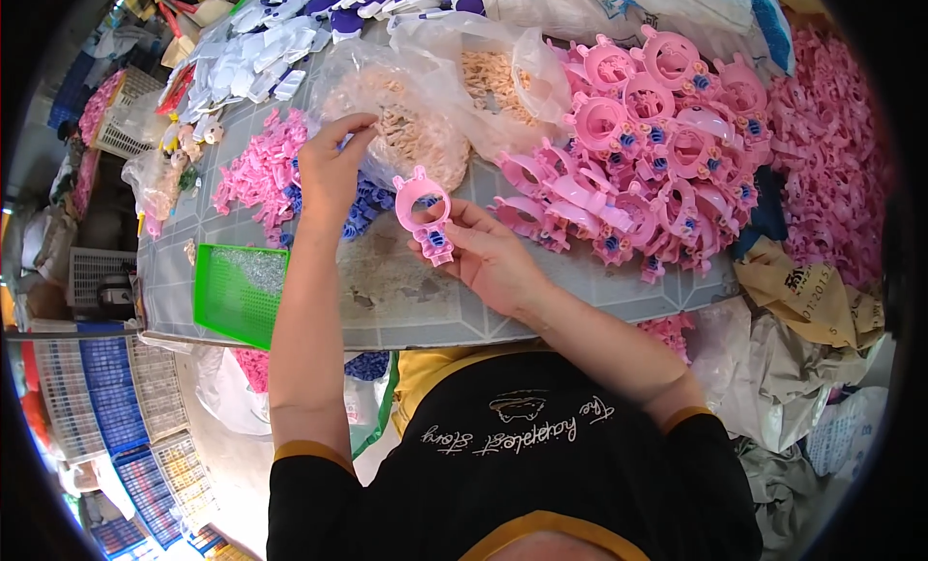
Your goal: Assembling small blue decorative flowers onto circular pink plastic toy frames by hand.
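My right hand (491,261) grips a pink plastic animal-shaped part (403,205) with two ears, a round open ring and a blue piece on its body. It is held upright above the table. My left hand (331,170) is raised over the edge of a clear plastic bag, its thumb and fingertips pinched together. Whatever is between them, if anything, is too small to make out. Small beige pieces (418,141) lie in that bag. Below my left hand is a pile of small blue pieces (367,208), beside a heap of small pink parts (256,170).
Many pink ring-shaped parts (643,155) are heaped to the right. Another open bag of beige pieces (491,83) lies at the back. A green tray (215,315) with clear bits sits at the front left. White and purple pieces (242,58) are piled far left.
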### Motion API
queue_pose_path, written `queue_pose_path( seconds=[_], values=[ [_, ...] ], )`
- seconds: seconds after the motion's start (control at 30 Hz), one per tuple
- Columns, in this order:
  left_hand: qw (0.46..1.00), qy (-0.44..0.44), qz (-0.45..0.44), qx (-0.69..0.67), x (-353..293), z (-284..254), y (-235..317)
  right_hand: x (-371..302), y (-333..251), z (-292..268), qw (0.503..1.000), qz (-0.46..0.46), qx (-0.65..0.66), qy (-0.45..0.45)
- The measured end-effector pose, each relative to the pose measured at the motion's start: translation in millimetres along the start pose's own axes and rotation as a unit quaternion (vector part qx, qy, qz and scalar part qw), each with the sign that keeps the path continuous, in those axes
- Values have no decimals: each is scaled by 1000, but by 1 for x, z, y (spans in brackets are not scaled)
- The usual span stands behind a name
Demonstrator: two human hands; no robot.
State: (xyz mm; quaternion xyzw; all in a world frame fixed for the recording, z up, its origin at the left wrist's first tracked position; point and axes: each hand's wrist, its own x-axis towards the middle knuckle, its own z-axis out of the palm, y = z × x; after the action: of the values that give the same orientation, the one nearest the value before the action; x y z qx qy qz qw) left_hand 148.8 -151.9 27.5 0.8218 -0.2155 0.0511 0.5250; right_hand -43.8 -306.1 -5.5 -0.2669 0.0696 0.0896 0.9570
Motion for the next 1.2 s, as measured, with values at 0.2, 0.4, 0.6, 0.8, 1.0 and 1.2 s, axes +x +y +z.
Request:
queue_pose_path(
  seconds=[0.2,0.4,0.6,0.8,1.0,1.2],
  values=[
    [977,70,177,94,-10,-16,0,-1,0,0,1000,3,-8,2],
    [998,-14,61,-19,-61,-21,41,1,4,-1,999,-49,15,1],
    [986,-28,152,65,-100,-17,74,1,1,-4,999,-25,30,-13],
    [969,-34,206,136,-105,-9,77,3,6,-4,998,-55,-3,-19],
    [968,-35,208,133,-108,-5,73,1,4,0,998,-61,-15,-21],
    [973,-44,200,106,-107,-8,67,2,6,-5,999,-41,-6,-22]
  ],
)
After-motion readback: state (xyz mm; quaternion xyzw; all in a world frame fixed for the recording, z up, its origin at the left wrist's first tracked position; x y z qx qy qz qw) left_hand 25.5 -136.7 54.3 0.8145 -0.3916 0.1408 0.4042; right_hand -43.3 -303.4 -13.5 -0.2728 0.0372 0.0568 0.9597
